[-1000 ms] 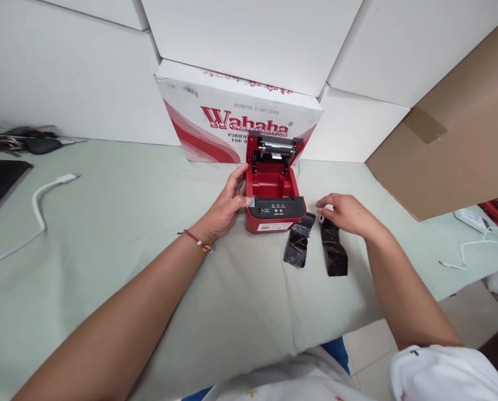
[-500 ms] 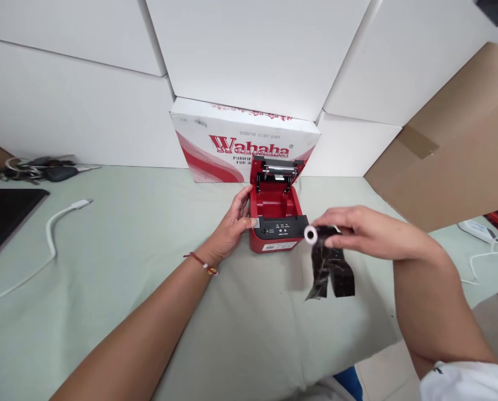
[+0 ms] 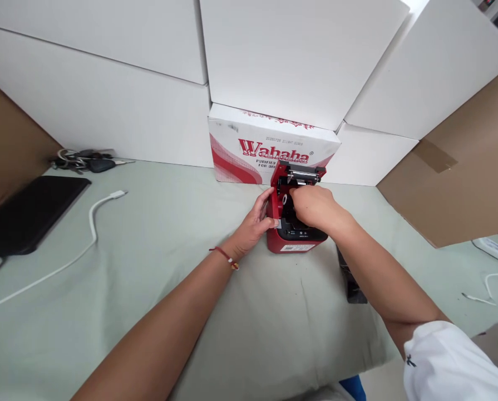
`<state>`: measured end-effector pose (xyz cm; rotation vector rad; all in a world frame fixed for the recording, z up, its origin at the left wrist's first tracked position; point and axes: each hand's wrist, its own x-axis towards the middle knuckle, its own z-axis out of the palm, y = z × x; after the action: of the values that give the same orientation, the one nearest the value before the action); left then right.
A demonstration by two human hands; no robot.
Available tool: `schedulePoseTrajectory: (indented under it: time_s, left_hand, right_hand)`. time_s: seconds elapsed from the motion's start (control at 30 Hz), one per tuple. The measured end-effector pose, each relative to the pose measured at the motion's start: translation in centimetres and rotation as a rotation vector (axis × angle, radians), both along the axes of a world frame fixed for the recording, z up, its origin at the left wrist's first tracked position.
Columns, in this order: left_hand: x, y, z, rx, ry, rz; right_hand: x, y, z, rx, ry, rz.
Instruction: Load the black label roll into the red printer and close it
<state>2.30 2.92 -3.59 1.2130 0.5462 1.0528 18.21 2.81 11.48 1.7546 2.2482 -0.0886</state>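
Note:
A small red receipt printer with a black front panel stands with its lid raised. My left hand grips its left side, thumb on the grey tab at the front corner. My right hand reaches down into the paper compartment, its fingers bent and mostly hidden. Under them is a black paper roll, whose white core end shows at the compartment's left wall. A black strip is partly covered by my right forearm; whether it joins the roll I cannot tell.
Behind the printer stands a Wahaha carton against white boxes. Keys, a black tablet-like slab and a white cable lie at left. Brown cardboard leans at right, near another white cable.
My right hand has carried the black paper roll from beside the printer into its compartment. My left hand keeps its hold on the printer. The camera view has shifted.

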Motion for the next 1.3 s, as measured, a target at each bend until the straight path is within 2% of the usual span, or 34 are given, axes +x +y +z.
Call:
schedulePoseTrajectory:
  time_s: [0.1, 0.27, 0.33, 0.4, 0.47, 0.53, 0.67, 0.8, 0.97, 1.03, 1.1, 1.23, 1.3]
  left_hand:
    - [0.0, -0.1, 0.1, -0.012, 0.001, 0.0]
    - [0.0, -0.1, 0.2, 0.01, -0.004, -0.005]
    - [0.0, -0.1, 0.2, 0.011, -0.008, -0.008]
    - [0.1, -0.2, 0.2, 0.007, -0.023, -0.008]
    - [0.1, -0.2, 0.1, 0.006, -0.039, -0.009]
    - [0.1, -0.2, -0.2, 0.009, -0.045, -0.005]
    - [0.0, 0.0, -0.5, 0.023, -0.035, 0.019]
    - [0.0, -0.2, -0.5, 0.041, 0.001, 0.076]
    - [-0.3, -0.6, -0.2, 0.022, 0.052, 0.115]
    - [-0.5, -0.1, 0.4, 0.008, 0.09, 0.136]
    - [-0.6, 1.1, 1.5, 0.009, 0.137, 0.187]
    - [0.1, 4.6, 5.6, 0.04, 0.172, 0.366]
    - [0.7, 5.8, 7.4, 0.064, 0.17, 0.359]
  right_hand:
    - [-0.6, 0.5, -0.2, -0.005, -0.054, -0.055]
    - [-0.6, 0.9, -0.4, -0.006, -0.026, -0.057]
    - [0.5, 0.2, -0.3, 0.014, 0.047, -0.024]
    - [2.0, -1.4, -0.6, 0.08, 0.218, 0.031]
    - [3.7, -3.8, -1.5, 0.205, 0.435, 0.112]
    - [5.1, -6.5, -3.1, 0.377, 0.564, 0.227]
    - [6.1, -10.7, -6.9, 0.656, 0.583, 0.356]
    - [5.7, -12.1, -9.2, 0.786, 0.581, 0.353]
    - [5.5, -11.8, -10.2, 0.849, 0.617, 0.338]
    - [5.5, -11.6, -10.5, 0.868, 0.627, 0.346]
    - [5.6, -11.5, -10.7, 0.896, 0.629, 0.353]
    - [5.5, -11.5, -11.2, 0.93, 0.628, 0.347]
    - [5.5, -11.5, -11.3, 0.923, 0.638, 0.338]
